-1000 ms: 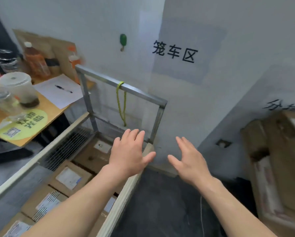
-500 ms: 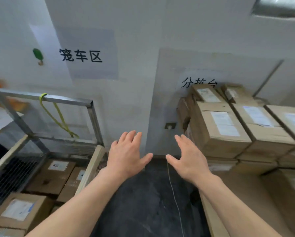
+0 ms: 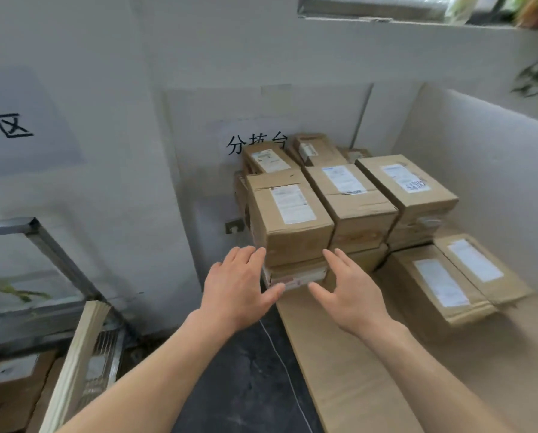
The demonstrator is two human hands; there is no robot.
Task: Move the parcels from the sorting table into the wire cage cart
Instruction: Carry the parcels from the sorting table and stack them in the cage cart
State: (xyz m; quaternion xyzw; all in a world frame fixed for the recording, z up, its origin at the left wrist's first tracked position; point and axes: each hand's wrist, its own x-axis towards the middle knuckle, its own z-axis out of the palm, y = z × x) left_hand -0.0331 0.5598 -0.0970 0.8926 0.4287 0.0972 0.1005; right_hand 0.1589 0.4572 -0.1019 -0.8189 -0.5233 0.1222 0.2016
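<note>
While both forearms reach forward above the dark floor [image 3: 246, 385], the left hand [image 3: 239, 285] and the right hand [image 3: 349, 289] hover palm down with fingers straight and spread, holding nothing. Between them and just beyond sits a tall brown cardboard parcel with a white label [image 3: 289, 220]. It is stacked on a flatter brown cardboard box [image 3: 296, 275] at the near left corner of the pile. The left fingertips lie by the tall parcel's near left edge and the right fingertips by its near right edge; whether either hand touches the cardboard cannot be told.

More brown cardboard parcels with white labels [image 3: 352, 195] are stacked in rows to the right and farther back against the white wall [image 3: 199, 57], all on the cardboard-covered sorting table [image 3: 370, 370]. Two low parcels [image 3: 439, 285] lie side by side at the right.

At the left, well apart from the pile, stands the wire cage cart [image 3: 52, 248] with a grey metal frame and a pale wooden rail [image 3: 74, 364]. Labelled cardboard boxes [image 3: 11, 379] lie inside it. Black characters [image 3: 256, 143] mark the wall behind the pile.
</note>
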